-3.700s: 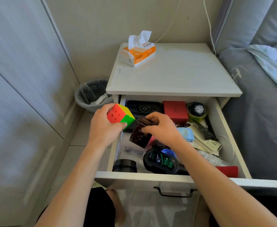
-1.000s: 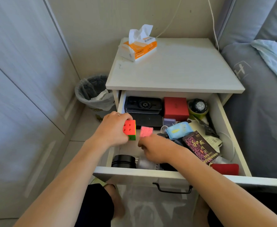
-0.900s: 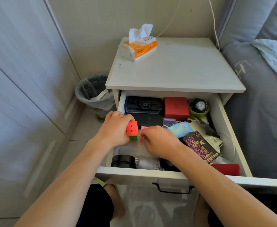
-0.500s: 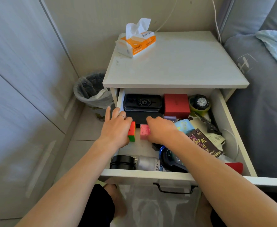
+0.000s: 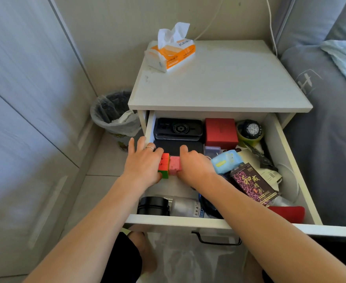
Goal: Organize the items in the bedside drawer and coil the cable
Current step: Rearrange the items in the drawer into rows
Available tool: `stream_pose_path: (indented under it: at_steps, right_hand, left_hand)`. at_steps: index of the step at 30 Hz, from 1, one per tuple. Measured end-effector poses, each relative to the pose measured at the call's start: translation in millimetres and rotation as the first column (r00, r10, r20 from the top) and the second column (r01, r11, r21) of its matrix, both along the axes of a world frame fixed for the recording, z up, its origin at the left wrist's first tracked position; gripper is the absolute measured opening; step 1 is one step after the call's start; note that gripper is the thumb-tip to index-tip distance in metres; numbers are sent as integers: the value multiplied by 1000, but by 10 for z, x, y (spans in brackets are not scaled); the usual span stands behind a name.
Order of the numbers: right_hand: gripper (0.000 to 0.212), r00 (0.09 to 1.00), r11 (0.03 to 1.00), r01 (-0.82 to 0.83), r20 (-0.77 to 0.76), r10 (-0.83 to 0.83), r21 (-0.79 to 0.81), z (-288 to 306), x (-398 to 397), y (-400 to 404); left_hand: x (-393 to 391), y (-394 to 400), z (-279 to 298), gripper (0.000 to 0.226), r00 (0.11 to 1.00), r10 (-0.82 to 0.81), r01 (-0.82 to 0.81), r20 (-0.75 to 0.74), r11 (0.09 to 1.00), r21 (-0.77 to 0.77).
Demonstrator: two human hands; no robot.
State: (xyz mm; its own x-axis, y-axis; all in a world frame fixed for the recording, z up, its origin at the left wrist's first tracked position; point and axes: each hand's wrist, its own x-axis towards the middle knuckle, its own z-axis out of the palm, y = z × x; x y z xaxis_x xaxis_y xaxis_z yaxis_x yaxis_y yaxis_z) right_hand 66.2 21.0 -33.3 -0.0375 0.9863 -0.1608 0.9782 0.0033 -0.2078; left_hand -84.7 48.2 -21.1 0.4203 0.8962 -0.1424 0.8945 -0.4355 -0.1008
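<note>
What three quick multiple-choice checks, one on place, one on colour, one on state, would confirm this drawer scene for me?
1. Where is the tissue pack?
A. in the drawer
B. on the nightstand top
C. in the bin

2. What colour is the square box at the back of the drawer?
A. red
B. blue
C. white

3. How do the multicoloured cube and pink cube sit?
A. far apart
B. stacked
C. side by side

Answers:
1 B, it lies at the rear left corner of the nightstand top.
2 A, it sits red between the black case and the watch.
3 C, the left hand and right hand press them together.
</note>
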Motion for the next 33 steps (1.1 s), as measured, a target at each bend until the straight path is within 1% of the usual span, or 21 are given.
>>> stream_pose_path:
  at_steps: [2,4,6,7,9,10,12,14,16,19,21,22,25,27,29,31,33]
  right_hand:
    - [40,999,1000,-21,36,21,12,-6,-23,-11]
    - [42,999,999,-29,13,29,-23,7,-4,-17]
    - [42,998,998,-28,-50,25,-61,63,49,-17]
    - [42,996,998,-25,-87,20,-54,105,86,-18]
    - [39,982,1000,-8,-186,11,16,203,203,-45]
    - [37,969,999,8,-246,6,54,250,282,-74]
    - [32,943,996,30,-332,0,85,347,456,-175]
    - [27,935,996,23,-354,8,83,417,617,-318]
    - [24,930,998,8,-368,18,68,460,721,-475]
    - [27,924,996,-88,-376,71,-31,510,810,-747]
    - [32,938,982,-177,-315,148,-67,513,799,-876]
    - [37,944,977,-195,-284,165,-81,512,786,-920]
    - [58,967,975,-155,-228,116,-161,515,785,-947]
    - [69,977,954,-144,-190,95,-262,500,814,-916]
    - [69,982,935,-145,-165,95,-324,506,836,-896]
    - [62,977,944,-148,-191,94,-294,526,843,-879]
    - [52,960,959,-149,-267,83,-239,557,832,-860]
  left_hand:
    - [-5,-10,14,51,1000,8,-8,7,1000,4]
    - [7,-20,36,53,1000,15,-15,-3,1000,-15]
    - [15,-31,60,64,1000,17,-17,0,999,-38]
    - [18,-39,81,70,1000,20,-19,22,998,-54]
    - [45,-79,144,76,994,17,-10,109,998,-69]
    - [76,-114,178,74,985,1,10,171,998,-64]
    - [164,-208,240,60,934,-40,68,355,995,-67]
    - [237,-317,305,45,843,-16,107,537,984,-139]
    - [247,-407,356,31,797,15,137,604,969,-205]
    - [221,-518,374,24,800,25,169,600,949,-266]
    - [153,-581,372,22,809,56,137,585,950,-282]
    - [113,-615,370,20,809,79,116,582,950,-290]
    - [27,-703,358,14,817,134,68,561,943,-324]
    - [4,-747,364,10,839,166,40,518,930,-364]
    - [-1,-767,375,12,864,176,25,472,921,-390]
    - [-15,-765,386,11,849,194,18,491,919,-395]
    - [-35,-740,393,10,814,207,13,542,927,-374]
